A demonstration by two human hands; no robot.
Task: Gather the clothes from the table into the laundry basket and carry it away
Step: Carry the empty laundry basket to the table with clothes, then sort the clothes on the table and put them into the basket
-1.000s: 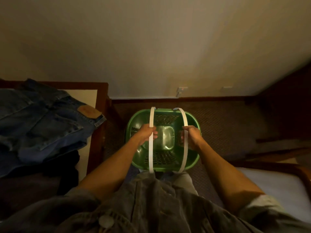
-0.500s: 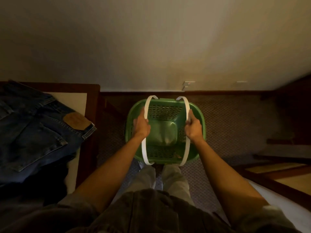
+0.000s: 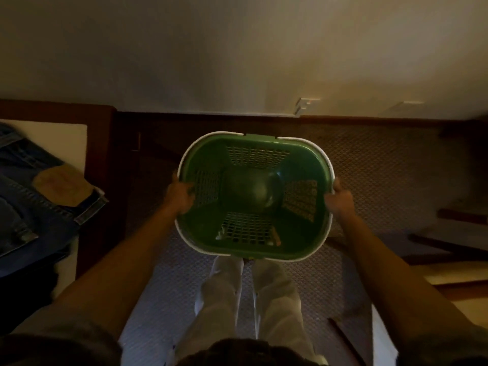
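The laundry basket (image 3: pixel 254 196) hangs between both hands above the carpet (image 3: pixel 375 165), green, nothing in it, white handles folded down along its rim. The left hand (image 3: pixel 179 196) curls its fingers (image 3: pixel 190 186) over the left rim; the right hand (image 3: pixel 339 203) grips the right rim. Jeans (image 3: pixel 34 196) lie on the bench (image 3: pixel 56 132), well left of the left fingers.

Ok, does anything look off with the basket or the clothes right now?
Nothing looks damaged or spilled. The green laundry basket is empty, gripped at its sides by the left hand and the right hand, with its white handles folded down along the rim. The jeans lie rumpled on the table.
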